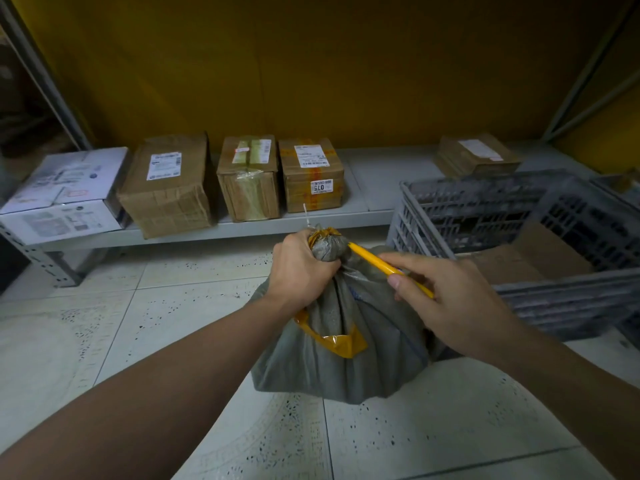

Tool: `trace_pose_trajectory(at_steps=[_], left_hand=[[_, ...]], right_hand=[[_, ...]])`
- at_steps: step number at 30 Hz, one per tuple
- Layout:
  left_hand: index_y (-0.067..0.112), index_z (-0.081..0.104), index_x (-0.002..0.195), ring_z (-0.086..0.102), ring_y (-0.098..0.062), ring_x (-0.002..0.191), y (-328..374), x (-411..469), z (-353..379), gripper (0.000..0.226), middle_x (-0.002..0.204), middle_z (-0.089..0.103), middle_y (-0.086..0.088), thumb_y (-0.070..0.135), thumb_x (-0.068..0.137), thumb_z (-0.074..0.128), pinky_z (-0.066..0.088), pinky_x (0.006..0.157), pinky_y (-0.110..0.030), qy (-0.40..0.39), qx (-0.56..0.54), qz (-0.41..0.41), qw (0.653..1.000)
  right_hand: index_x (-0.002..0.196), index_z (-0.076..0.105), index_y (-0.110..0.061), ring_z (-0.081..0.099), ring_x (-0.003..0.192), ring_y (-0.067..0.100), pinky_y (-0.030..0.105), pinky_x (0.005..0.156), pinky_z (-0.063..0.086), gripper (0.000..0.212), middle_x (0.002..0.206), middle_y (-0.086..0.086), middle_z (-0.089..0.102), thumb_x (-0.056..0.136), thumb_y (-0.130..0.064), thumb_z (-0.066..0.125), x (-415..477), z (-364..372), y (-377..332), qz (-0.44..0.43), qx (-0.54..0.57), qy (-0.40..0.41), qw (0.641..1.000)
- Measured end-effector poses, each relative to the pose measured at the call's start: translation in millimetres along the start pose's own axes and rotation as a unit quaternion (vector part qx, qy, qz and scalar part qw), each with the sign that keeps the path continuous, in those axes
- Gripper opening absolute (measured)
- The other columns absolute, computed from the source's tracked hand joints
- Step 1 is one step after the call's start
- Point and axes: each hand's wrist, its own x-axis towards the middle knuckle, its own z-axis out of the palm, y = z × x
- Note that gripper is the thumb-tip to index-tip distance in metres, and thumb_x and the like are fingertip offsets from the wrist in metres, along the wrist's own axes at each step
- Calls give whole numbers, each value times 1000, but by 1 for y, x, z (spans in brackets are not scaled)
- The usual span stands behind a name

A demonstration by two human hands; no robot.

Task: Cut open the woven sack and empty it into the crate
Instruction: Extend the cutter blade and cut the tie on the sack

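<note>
A grey woven sack (349, 362) with yellow tape stands on the tiled floor in the middle of the view. My left hand (299, 268) grips its bunched, tied neck (327, 245), from which a thin white tie sticks up. My right hand (446, 299) holds a slim yellow cutter (377, 262) whose tip touches the neck just below the tie. The grey plastic crate (561, 292) sits on the floor directly to the right of the sack, with a brown cardboard piece inside it.
A low grey metal shelf (367, 188) runs along the yellow wall behind the sack. It carries a white box (65, 192), three brown cartons (249, 178) and a flat parcel (476, 155). Speckled floor tiles spread to the left and front.
</note>
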Motion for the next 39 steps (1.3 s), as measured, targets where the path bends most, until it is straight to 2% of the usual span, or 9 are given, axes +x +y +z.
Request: trace_pose_trajectory(at_steps=[4,8,13,19,23,28,31,35,39], left_hand=[[16,71,92,71,-16,81,1,-1,0,23,85,74,1,22,72,79,60,76,-34,17,3,5,1000],[17,71,94,70,-13,80,2,-2,2,23,84,73,3,23,73,78,60,75,-33,21,0,4,1000],[18,70,93,70,-14,81,1,-2,3,23,85,73,3,24,73,79,60,76,-34,20,-2,7,1000],[16,70,97,70,-14,83,0,-5,6,28,88,74,3,19,71,78,59,77,-33,37,-33,7,999],[17,70,97,69,-12,84,0,-7,6,27,88,72,6,14,72,79,58,80,-31,37,-52,21,998],[18,73,98,71,-9,87,-3,-9,8,29,91,75,8,14,70,80,59,84,-36,39,-77,50,995],[19,74,100,71,-6,89,-4,-10,9,31,93,75,9,13,70,80,58,86,-36,35,-88,60,994],[20,73,101,71,-8,89,-5,-12,9,32,93,75,9,16,69,78,58,84,-37,20,-84,62,994],[20,71,100,70,-11,88,-5,-12,7,31,92,74,7,15,71,77,58,82,-37,16,-54,66,996]], right_hand=[[135,58,-34,61,91,-2,4,74,41,40,114,-16,71,96,-38,54,2,-2,2,-18,-75,15,997],[137,57,-32,65,98,6,29,83,53,45,116,-11,71,93,-43,49,1,-1,-2,-19,-85,19,996],[134,58,-32,67,96,8,33,84,55,42,113,-11,73,94,-41,51,-1,4,-8,-11,-78,43,996],[129,63,-28,59,106,-1,-5,83,34,35,116,-14,71,95,-28,59,0,11,-17,13,-26,53,998],[130,63,-27,55,106,-4,-10,80,28,37,117,-14,71,93,-28,62,-1,13,-20,14,-22,66,998],[125,65,-36,55,96,-20,-2,84,38,34,105,-32,64,93,-26,62,-4,18,-19,35,66,68,995],[124,64,-40,60,89,-16,11,82,46,33,94,-34,67,94,-28,60,-6,22,-16,61,122,48,989],[127,64,-36,58,110,-10,15,96,46,35,116,-28,66,93,-29,60,-6,23,-17,46,90,63,993],[129,62,-34,58,111,-7,8,93,41,37,117,-24,66,93,-31,61,-4,23,-20,35,39,68,996]])
